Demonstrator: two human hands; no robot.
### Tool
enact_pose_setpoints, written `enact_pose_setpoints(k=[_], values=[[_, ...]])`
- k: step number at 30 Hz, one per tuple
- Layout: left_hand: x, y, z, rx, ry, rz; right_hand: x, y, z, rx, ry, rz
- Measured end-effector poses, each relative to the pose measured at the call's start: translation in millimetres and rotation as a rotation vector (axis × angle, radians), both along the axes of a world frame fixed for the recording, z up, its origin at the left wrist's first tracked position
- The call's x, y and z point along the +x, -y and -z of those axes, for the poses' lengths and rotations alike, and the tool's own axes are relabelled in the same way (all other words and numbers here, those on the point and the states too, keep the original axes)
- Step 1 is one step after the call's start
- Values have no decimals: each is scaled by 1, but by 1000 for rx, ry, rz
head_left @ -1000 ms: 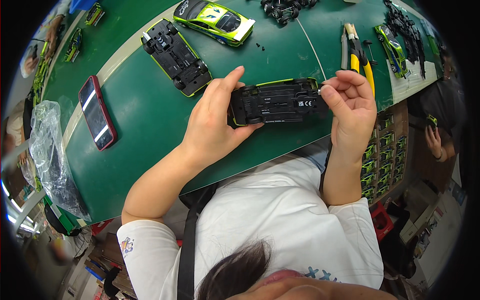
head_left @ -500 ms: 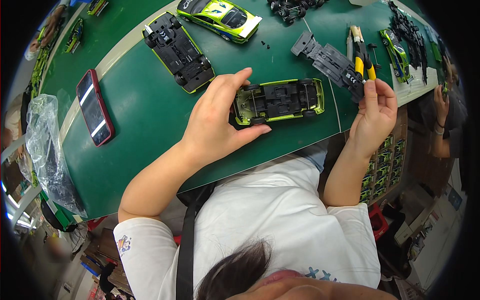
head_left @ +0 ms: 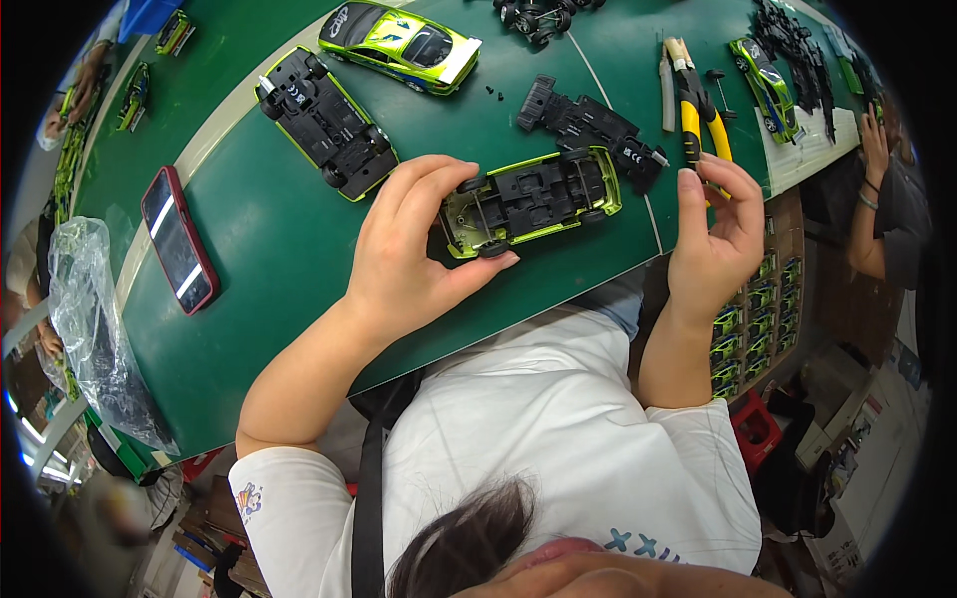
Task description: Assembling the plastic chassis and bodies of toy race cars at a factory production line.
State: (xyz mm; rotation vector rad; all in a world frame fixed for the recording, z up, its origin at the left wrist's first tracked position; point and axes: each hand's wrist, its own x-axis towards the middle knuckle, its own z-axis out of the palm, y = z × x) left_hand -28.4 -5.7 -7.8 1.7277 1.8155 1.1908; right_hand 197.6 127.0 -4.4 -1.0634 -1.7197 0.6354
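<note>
A lime-green toy car body with exposed black plastic interior (head_left: 528,199) is held upside down at the green tabletop (head_left: 239,349), its left end gripped, and partly hidden, by the left hand (head_left: 399,234). The right hand (head_left: 720,239) is released, fingers loosely curled near a flat black plastic underbody plate (head_left: 588,128). Handle ends of yellow-and-black pliers (head_left: 690,125) are covered there; whether they are touched cannot be told. Black toy wheels (head_left: 538,22) are cut off above.

Assembly workshop, as I log it from afar: green workbench (head_left: 254,344); opened toy car (head_left: 526,197) by its near edge; wheel sets (head_left: 541,20), far edge; pliers (head_left: 690,125) and heaped black parts (head_left: 805,75) toward its right edge; rows of matching cars (head_left: 725,349) past the near edge.
</note>
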Motion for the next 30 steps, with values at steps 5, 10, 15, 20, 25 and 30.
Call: enact_pose_setpoints(k=[5,10,15,20,25,30], values=[[0,5,-8,278,-277,-70,-27,24,-41,79,88,-609],[7,10,-5,506,-336,31,-52,53,-40,-266,-41,-817],[5,8,-4,432,-203,-10,-55,25,-46,-277,-42,-654],[1,4,-1,238,-230,-30,-57,-79,-38,-108,498,-372],[-1,3,1,225,-225,-21,-61,-121,-31,-2,771,-315],[-1,2,0,218,-203,-2,-34,-173,-42,97,797,-125]])
